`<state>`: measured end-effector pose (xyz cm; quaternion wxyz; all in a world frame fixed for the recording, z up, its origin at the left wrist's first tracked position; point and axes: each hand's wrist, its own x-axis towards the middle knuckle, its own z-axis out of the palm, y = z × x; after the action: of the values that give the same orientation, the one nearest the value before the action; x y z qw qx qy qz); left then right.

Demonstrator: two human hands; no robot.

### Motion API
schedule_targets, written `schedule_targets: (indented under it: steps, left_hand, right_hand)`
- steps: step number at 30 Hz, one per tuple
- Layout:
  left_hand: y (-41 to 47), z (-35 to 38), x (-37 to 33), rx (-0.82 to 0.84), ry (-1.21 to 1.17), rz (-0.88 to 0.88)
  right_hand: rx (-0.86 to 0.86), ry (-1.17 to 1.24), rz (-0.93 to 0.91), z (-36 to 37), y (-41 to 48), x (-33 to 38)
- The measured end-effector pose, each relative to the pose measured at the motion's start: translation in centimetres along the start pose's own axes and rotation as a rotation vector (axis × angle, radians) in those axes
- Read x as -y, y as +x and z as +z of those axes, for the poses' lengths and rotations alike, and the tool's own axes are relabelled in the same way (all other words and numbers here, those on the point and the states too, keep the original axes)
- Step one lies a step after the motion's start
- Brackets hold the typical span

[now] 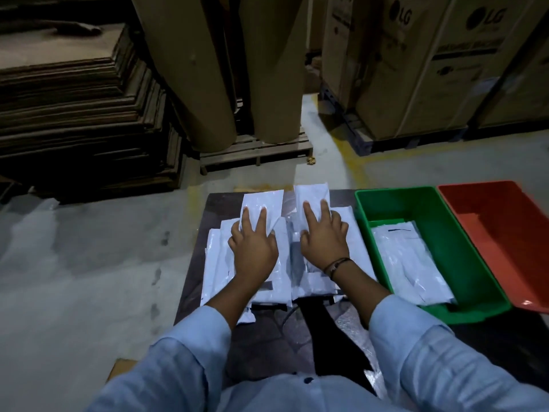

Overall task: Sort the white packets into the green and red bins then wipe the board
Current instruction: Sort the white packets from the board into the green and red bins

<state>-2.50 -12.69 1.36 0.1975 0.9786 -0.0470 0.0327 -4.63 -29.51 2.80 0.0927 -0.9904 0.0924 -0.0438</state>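
A pile of white packets (218, 263) covers the dark board (217, 200) in front of me. My left hand (252, 248) grips a white packet (263, 203) at the far left of the pile, two fingers stretched on top. My right hand (323, 239) grips another white packet (312, 193) beside it in the same way. To the right stands the green bin (395, 194) with a few white packets (413, 263) inside. Beyond it sits the red bin (505, 233), nothing visible in it.
Stacked flat cardboard (74, 114) rises at the far left. Two big brown paper rolls (237, 69) stand on a wooden pallet (255, 150) straight ahead. Large LG cartons (430, 63) stand at the far right. Grey concrete floor (89, 263) lies left of the board.
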Motion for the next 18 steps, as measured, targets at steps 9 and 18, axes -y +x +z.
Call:
schedule_targets:
  steps: [9, 18]
  left_hand:
    - [0.0, 1.3, -11.1, -0.028, -0.084, 0.128]
    - [-3.3, 6.1, -25.2, 0.012, -0.085, 0.123]
  right_hand:
    - [-0.128, 0.057, 0.109, -6.4, 0.5, -7.8]
    - [-0.147, 0.064, 0.130, -10.3, -0.5, -23.9]
